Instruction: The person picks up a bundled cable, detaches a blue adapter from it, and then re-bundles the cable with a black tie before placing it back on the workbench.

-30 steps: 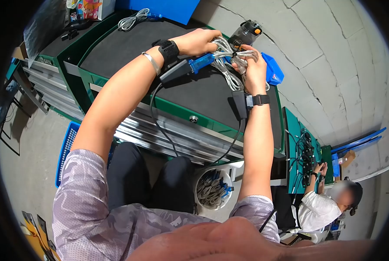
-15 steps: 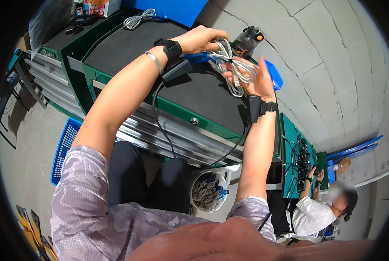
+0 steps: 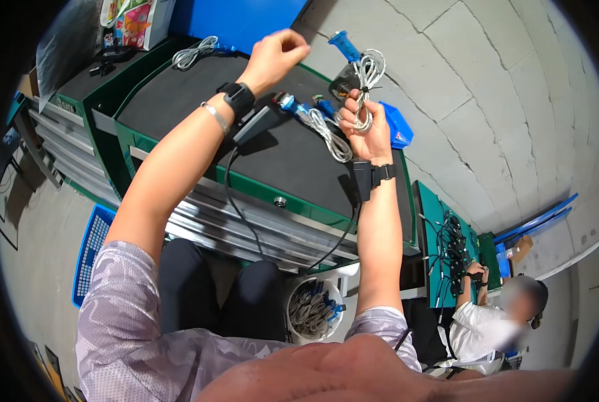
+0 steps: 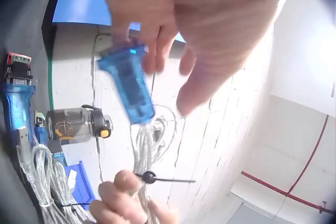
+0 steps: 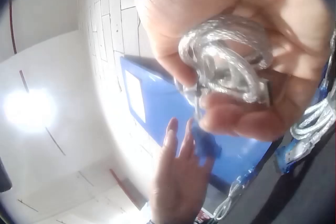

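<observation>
My right hand [image 3: 371,137] holds up a coiled, clear-jacketed USB adapter cable [image 3: 371,70], its fingers curled round the lower part of the coil. A black zip tie [image 4: 149,177] binds the bundle just above those fingers. The cable's translucent blue connector [image 3: 344,47] points upward. My left hand [image 3: 276,59] is in the air to the left of the connector, fingers loosely bent and holding nothing. In the left wrist view the connector overlaps some of its fingers. More coiled cables [image 3: 329,137] with blue connectors lie on the dark mat [image 3: 272,161] below.
Behind the right hand are a dark bottle [image 3: 343,82] and a blue tray [image 3: 398,127]. One coiled cable [image 3: 193,55] lies at the mat's far left. A white bucket [image 3: 340,321] of cables stands by my knees. Another person [image 3: 477,328] works at the right.
Both hands were at the cable bundle. The left hand has let go and moved left. The right hand now holds one coil upright, while other cables lie on the mat.
</observation>
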Demonstrator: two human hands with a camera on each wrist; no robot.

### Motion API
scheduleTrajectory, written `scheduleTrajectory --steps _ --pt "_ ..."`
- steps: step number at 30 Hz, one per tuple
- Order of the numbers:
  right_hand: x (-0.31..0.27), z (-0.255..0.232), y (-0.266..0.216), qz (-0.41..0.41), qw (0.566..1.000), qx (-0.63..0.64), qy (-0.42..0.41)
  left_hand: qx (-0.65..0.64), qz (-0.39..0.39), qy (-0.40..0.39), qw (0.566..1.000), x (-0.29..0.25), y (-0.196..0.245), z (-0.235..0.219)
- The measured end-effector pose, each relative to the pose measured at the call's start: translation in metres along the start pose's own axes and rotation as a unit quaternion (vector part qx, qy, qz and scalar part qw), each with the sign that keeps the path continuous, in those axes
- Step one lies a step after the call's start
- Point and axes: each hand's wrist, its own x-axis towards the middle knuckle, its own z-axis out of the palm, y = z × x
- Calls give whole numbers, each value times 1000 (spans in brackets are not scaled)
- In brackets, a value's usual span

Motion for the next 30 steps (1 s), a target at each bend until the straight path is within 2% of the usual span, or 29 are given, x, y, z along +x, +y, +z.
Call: scheduleTrajectory --steps 1,2,3,5,7,8,10,11,12,13,14,15,17,18,19,21,22,23,24,25,26,27,29,30 --pt "0 2 0 -9 1000 28 5 -37 -42 -72 996 1 -2 4" --pt "-1 4 0 2 999 46 -19 -79 -65 -178 979 -3 -5 11" --pt "0 8 3 12 998 45 -33 -87 -51 -235 967 -14 5 14" --pt "1 13 11 45 997 -10 -55 -189 -18 -301 935 -27 18 19" --pt "-3 35 26 41 987 -156 -14 -173 -104 -341 918 -24 23 15" --pt "-2 38 35 27 969 -246 -7 -277 -148 -270 910 -32 25 21" --pt "-1 38 45 4 926 -378 -1 -273 -158 -257 913 -30 16 27" --pt "1 37 49 9 926 -377 -2 -270 -166 -252 914 -29 12 30" --pt "2 37 54 -84 843 -530 19 -271 -162 -224 922 -29 14 32" --pt "4 38 58 -175 727 -663 38 -272 -167 -222 921 -30 15 33" --pt "5 39 56 -224 655 -721 28 -296 -179 -207 915 -30 17 33" --pt "5 41 56 -221 657 -720 28 -320 -190 -193 908 -32 22 32" --pt "6 42 57 -259 618 -741 46 -335 -181 -186 906 -33 25 33" --pt "5 44 57 -256 613 -746 47 -343 -186 -189 901 -32 26 33" --pt "3 47 56 -254 615 -745 48 -350 -191 -191 897 -32 26 32" --pt "2 53 56 -220 657 -720 39 -341 -192 -192 900 -32 22 32" --pt "2 48 55 -162 710 -684 34 -369 -207 -214 881 -29 17 32" --pt "2 49 54 -162 711 -683 32 -397 -220 -235 860 -28 13 33" --pt "1 53 52 -111 811 -574 9 -409 -217 -257 848 -27 14 30" --pt "0 55 51 -57 891 -451 -13 -409 -217 -257 849 -27 16 29" --pt "-1 56 51 -37 916 -399 -9 -394 -208 -267 855 -27 17 28" --pt "-2 56 49 -36 916 -400 -9 -379 -200 -276 860 -28 19 27" --pt "-4 57 43 52 956 -287 -18 -366 -200 -281 864 -30 22 26" --pt "-5 59 42 74 963 -260 -4 -351 -201 -285 869 -31 22 25"
